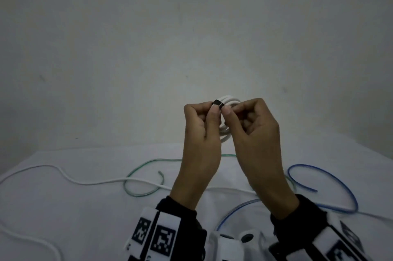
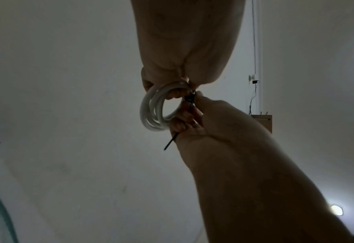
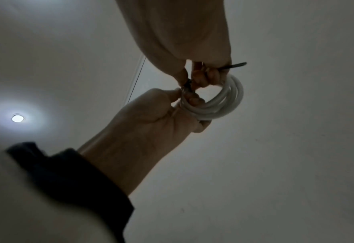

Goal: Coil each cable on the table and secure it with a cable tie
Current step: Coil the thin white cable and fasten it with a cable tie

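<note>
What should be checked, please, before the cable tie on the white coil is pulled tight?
1. White coil gathered into neat loops: ok.
2. Left hand has a grip on the coil beside the tie: ok, fingers pass through the loops.
3. Black cable tie wrapped round the bundle: ok.
4. Right hand has a grip on the tie's tail: ok, the free end sticks out past the fingers.
5. Tail locked in the tie's head: cannot tell, too small and dark.
6. Other cables coiled: not ok; green cable, blue cable and another white cable lie loose on the table.
</note>
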